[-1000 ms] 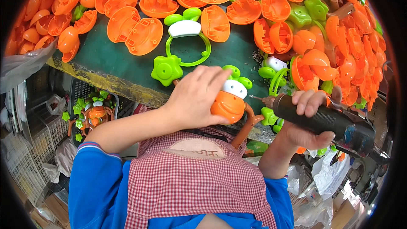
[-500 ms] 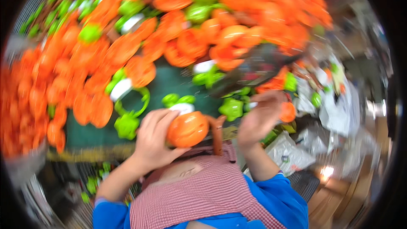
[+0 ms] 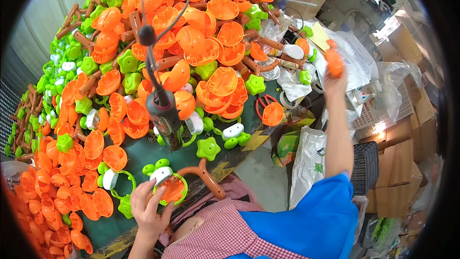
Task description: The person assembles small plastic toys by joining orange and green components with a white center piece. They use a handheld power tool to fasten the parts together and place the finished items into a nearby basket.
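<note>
My left hand (image 3: 149,211) is at the near edge of the table, fingers apart, fingertips touching the side of a green ring (image 3: 186,193). The ring carries a white block (image 3: 161,175) with green knobs, and an orange shell (image 3: 171,190) shows inside it. Beside it lies a brown forked branch piece (image 3: 205,178), with a green star-shaped knob (image 3: 208,148) at its upper end. Out to the far right, my right hand (image 3: 336,84) is closed around a rounded orange piece (image 3: 334,63). Its fingers are partly hidden behind my hand.
A black power screwdriver (image 3: 164,117) hangs on a cable over the green table (image 3: 143,151). Heaped orange shells (image 3: 191,41), green parts and brown branches cover the far side. Red-handled scissors (image 3: 261,108) lie right; plastic bags (image 3: 309,163) and cartons (image 3: 397,168) stand beyond.
The view has turned. My right hand, open near the table edge before, now reaches far right with an orange piece. My left hand no longer holds the orange ball and touches the ring.
</note>
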The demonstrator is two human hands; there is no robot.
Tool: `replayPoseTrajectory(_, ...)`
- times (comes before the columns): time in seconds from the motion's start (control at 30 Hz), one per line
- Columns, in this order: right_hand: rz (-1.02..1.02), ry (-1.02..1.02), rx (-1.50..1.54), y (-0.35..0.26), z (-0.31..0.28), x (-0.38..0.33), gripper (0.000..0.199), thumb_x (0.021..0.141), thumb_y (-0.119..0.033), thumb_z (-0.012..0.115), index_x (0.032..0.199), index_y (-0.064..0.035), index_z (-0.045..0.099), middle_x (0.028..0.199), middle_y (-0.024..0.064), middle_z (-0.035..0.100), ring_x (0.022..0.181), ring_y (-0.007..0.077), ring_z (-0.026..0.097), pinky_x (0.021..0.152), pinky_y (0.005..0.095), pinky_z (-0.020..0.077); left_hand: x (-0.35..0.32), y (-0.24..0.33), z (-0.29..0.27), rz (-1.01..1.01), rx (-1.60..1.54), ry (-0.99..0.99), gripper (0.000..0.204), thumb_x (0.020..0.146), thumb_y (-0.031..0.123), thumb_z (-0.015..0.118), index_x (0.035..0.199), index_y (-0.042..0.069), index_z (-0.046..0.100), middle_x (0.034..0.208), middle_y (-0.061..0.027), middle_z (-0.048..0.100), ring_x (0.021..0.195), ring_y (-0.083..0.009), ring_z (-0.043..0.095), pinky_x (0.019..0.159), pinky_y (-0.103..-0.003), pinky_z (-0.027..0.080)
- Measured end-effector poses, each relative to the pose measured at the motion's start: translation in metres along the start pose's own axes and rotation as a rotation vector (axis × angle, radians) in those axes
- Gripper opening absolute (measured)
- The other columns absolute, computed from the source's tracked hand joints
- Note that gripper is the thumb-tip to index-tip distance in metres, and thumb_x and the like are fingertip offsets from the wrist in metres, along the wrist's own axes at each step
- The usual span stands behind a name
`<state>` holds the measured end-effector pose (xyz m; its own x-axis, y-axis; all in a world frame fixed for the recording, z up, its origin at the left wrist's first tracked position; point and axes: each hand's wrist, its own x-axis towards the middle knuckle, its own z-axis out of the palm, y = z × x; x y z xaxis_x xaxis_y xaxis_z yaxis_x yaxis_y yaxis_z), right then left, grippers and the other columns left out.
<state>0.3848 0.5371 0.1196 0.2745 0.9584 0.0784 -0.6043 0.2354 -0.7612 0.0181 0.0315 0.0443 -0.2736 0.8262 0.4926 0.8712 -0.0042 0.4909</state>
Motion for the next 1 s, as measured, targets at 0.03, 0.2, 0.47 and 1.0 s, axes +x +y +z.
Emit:
replayPoseTrajectory(0.03,-0.127,-0.129,0.011,-0.019,-0.019,0.037,0.041,0.100,-0.035,0.050,0.126,-0.0034,0.052,0.119,0.0140,0.061,0.108,0.0266,0.062,0.092,0.0370,0.0522,-0.001,-0.001,0.000,0.004,0.000,-0.008,0.046,0.063,0.013,0.080,0.108,0.007,0.069,0.121,-0.0150,0.060,0.105,-0.0361,0.058,0.089,-0.046,0.046)
replayPoseTrajectory(0.2,-0.110,0.095,-0.288,-0.015,-0.019,0.084,0.055,0.093,-0.032,0.061,0.135,0.0003,0.045,0.133,0.0216,0.049,0.108,0.0340,0.057,0.089,0.0418,0.0499,-0.006,-0.010,0.002,-0.042,0.001,-0.023,0.040,0.064,0.011,0.079,0.103,0.007,0.069,0.116,-0.0137,0.063,0.103,-0.0353,0.059,0.088,-0.045,0.046)
replayPoseTrajectory(0.47,-0.301,-0.872,-0.278,0.105,0.067,-0.210,0.052,0.101,-0.029,0.047,0.138,0.0060,0.045,0.123,0.0167,0.056,0.104,0.0236,0.058,0.086,0.0375,0.0477,0.002,-0.014,0.000,-0.056,0.069,-0.051,0.037,0.067,0.015,0.079,0.103,0.011,0.070,0.110,-0.0078,0.065,0.097,-0.0305,0.062,0.085,-0.041,0.049)
replayPoseTrajectory(1.0,0.373,-1.334,-0.226,0.196,0.120,-0.348,0.078,0.084,-0.019,0.069,0.146,0.0018,0.025,0.095,0.0130,0.057,0.087,0.0202,0.057,0.083,0.0349,0.0476,-0.002,-0.027,0.023,-0.176,0.048,0.079,0.026,0.069,0.014,0.076,0.094,0.010,0.071,0.099,-0.0023,0.067,0.092,-0.0225,0.063,0.078,-0.036,0.050)
